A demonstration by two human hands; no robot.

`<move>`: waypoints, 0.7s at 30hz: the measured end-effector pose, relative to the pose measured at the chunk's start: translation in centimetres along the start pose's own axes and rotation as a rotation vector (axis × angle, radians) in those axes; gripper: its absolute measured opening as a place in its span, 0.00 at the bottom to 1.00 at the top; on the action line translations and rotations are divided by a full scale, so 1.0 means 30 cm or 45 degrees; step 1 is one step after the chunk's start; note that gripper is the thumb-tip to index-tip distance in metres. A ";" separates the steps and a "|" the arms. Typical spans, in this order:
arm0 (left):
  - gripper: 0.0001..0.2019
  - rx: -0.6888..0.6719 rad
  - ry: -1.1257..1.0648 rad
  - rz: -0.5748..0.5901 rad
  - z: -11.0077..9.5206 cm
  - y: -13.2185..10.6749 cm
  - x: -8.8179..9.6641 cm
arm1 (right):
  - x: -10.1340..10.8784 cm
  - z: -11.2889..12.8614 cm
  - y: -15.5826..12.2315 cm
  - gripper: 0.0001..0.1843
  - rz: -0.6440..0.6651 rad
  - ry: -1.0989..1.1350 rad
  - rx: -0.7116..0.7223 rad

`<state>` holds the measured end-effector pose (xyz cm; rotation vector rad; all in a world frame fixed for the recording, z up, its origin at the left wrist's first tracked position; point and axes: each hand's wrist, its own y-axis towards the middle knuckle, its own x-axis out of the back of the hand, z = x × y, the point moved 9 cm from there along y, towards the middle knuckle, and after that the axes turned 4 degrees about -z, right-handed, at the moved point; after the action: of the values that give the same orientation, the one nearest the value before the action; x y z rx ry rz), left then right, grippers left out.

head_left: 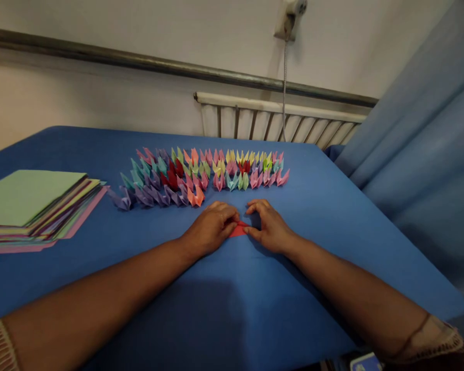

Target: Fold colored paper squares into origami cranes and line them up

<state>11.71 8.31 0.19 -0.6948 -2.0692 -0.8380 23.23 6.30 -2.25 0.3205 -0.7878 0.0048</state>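
A: What's lying on the left of the blue desk (332,221)?

B: A stack of coloured paper (60,214) is lying there, with a pale green sheet (29,196) topping it and pink, yellow and dark edges fanning out on its right.

A: And to the right of that?

B: Rows of folded paper cranes (204,170) are standing across the far part, in purple, teal, red, green, yellow and pink. An orange crane (196,196) is standing at the right end of the nearest row, just beyond the left hand (211,228).

A: What are that hand's fingers doing?

B: They're pinching narrowly, gripping the left end of a small piece of red paper (238,230). The paper is lying between the two hands, on the near side of the cranes.

A: And the right hand (269,228)?

B: Its thumb is touching the paper's right end, while the forefinger is curving apart from it, leaving a gap.

A: Anything farther over?

B: A cord (284,82) is hanging by a white radiator (251,105) beyond the far edge, and a blue curtain (421,139) is draping down on the right.
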 end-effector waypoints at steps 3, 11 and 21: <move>0.03 -0.030 0.006 -0.007 0.004 -0.005 0.004 | -0.008 0.011 -0.007 0.10 0.104 -0.040 0.068; 0.06 -0.161 0.044 0.039 -0.009 -0.020 0.004 | 0.012 0.014 -0.002 0.14 0.184 -0.005 0.161; 0.05 -0.093 0.023 0.039 0.001 -0.027 0.005 | -0.030 0.123 -0.135 0.29 0.518 -0.725 0.237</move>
<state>11.06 7.85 0.04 -0.7542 -2.0155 -0.9035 20.53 1.50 -1.57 0.3368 -1.4128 0.3853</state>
